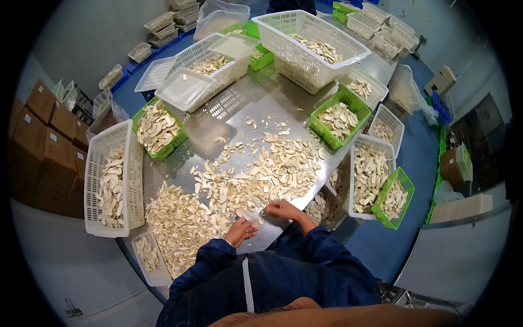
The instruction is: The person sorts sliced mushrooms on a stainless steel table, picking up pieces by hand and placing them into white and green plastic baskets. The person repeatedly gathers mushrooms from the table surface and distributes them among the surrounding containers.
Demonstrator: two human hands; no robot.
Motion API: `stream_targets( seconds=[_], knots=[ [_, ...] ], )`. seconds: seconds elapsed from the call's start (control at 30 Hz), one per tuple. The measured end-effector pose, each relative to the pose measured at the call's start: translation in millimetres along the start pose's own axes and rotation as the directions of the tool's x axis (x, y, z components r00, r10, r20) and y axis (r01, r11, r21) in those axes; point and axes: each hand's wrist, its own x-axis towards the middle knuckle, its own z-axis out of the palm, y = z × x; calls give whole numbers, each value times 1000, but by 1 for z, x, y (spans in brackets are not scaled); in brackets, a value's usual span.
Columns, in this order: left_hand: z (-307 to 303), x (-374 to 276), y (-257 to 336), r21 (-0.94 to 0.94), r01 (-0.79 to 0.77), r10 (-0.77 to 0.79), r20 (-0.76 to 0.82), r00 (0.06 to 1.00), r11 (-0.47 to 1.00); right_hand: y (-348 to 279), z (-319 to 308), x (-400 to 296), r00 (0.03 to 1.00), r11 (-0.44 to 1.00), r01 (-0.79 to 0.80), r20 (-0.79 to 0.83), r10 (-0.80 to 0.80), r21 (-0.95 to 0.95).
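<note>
Pale dried slices, which look like mushroom, lie loose on a stainless steel table (261, 104) before me. My left hand (241, 232) is at the near edge, palm turned inward, with a larger slice (244, 213) at its thumb and fingertips. To its right, my right hand (282, 209) has curled fingers pointing left, their tips beside a small slice (261, 212); whether they grip it is unclear. Just beyond both hands spreads a pile of larger slices (269, 171). A dense heap of smaller pieces (175, 225) lies left of my left hand.
White slotted baskets stand at the left (135, 184) and back (294, 69). Green baskets of slices sit at the left (163, 153) and right (335, 141) table edges. A small white tray (157, 278) is near left. Filled crates (352, 175) stand beyond the right edge.
</note>
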Motion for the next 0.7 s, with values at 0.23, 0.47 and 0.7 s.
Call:
stream_targets(
  seconds=[0.23,0.47,0.7],
  knots=[
    [-122,-13,35,872,-357,642,67,764,334,-3,-35,31,631,830,-325,-757,-166,-453],
    [-208,-154,185,-244,-909,659,-629,413,337,2,-43,32,651,737,-431,-745,-145,-520],
    [-191,-85,89,-263,-764,519,-601,608,590,22,-28,38,820,819,-151,-533,-209,-554]
  ],
)
